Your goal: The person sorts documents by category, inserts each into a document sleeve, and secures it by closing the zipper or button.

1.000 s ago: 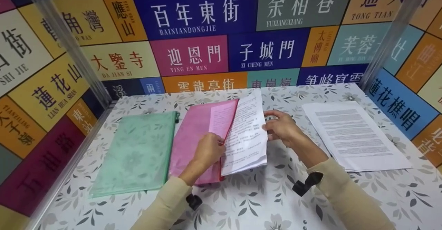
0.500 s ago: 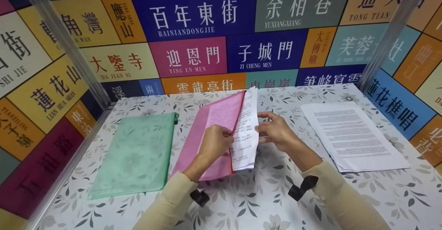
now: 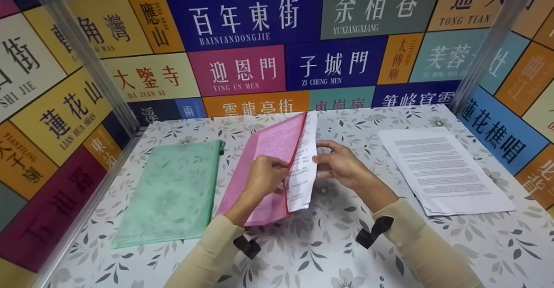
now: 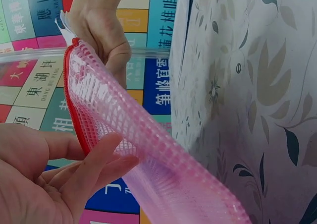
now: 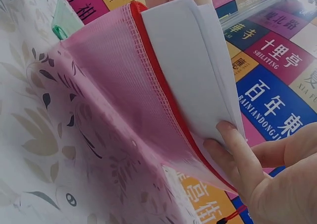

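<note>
A pink mesh zip pouch (image 3: 259, 149) with a red zipper edge is tilted up off the table in the head view. Printed paper sheets (image 3: 303, 167) sit partly inside it and stick out on its right side. My left hand (image 3: 265, 177) pinches the pouch's opening edge; in the left wrist view its thumb and fingers lie on both sides of the red zipper (image 4: 74, 105). With thumb and fingers, my right hand (image 3: 339, 164) holds the outer edge of the sheets. The right wrist view shows the sheets' blank side (image 5: 183, 60); their inner part is seen only dimly through the mesh.
On the left lies a green mesh zip pouch (image 3: 169, 193), flat on the flower-patterned table (image 3: 346, 249). Another stack of printed paper (image 3: 441, 167) lies at the right. A wall of coloured name panels (image 3: 242, 15) stands behind the table.
The sheets have slid left, deeper into the pink pouch, so a narrower strip shows. My right hand has moved left with them, and the pouch's opening side has been raised.
</note>
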The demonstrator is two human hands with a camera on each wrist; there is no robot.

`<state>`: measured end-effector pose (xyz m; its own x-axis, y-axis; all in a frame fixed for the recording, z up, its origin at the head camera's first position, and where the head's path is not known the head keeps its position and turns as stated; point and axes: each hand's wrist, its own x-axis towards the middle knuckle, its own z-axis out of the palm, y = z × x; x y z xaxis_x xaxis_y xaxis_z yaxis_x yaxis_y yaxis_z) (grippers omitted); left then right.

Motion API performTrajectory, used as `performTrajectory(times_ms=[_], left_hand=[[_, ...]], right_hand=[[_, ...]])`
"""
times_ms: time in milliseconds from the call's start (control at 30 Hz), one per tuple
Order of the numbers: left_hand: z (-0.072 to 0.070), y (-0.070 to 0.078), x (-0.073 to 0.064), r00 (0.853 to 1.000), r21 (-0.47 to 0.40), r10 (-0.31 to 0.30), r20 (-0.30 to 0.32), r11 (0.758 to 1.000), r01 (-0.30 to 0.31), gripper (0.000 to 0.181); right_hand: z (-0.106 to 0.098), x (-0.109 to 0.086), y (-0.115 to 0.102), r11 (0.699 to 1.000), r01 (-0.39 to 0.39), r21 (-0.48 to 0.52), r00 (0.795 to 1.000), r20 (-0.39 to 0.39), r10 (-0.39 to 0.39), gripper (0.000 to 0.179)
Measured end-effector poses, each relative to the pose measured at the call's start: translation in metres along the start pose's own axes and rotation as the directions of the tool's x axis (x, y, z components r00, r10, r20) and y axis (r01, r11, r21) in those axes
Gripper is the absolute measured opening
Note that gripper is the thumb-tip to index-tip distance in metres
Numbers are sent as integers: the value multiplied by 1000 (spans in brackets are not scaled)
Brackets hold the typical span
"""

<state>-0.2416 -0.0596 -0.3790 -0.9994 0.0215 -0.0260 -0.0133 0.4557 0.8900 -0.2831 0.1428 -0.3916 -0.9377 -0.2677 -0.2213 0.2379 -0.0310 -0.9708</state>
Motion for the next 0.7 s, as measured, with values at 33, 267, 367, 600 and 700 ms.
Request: performTrajectory(times_ms=[33, 267, 367, 600, 700], left_hand=[[0, 0, 0, 1000, -5, -6, 1, 1000, 6, 20], [-1, -2, 0, 999, -66, -25, 24, 997, 27, 20], [-2, -4, 1, 998, -93, -46, 35, 994, 49, 19], [-3, -8, 2, 994, -170, -86, 70, 981, 96, 20], [-3, -10, 2, 994, -192, -74, 76, 978, 87, 21]], right_hand=[[1, 1, 1, 1000, -3, 3, 1000, 2, 3, 52], [12, 6, 6, 998, -33, 60, 999, 11, 32, 54], [17, 7, 8, 997, -38, 60, 999, 9, 37, 53], [27, 10, 12, 998, -56, 30, 998, -13, 56, 55], [31, 13, 15, 998, -58, 23, 998, -21, 58, 58]])
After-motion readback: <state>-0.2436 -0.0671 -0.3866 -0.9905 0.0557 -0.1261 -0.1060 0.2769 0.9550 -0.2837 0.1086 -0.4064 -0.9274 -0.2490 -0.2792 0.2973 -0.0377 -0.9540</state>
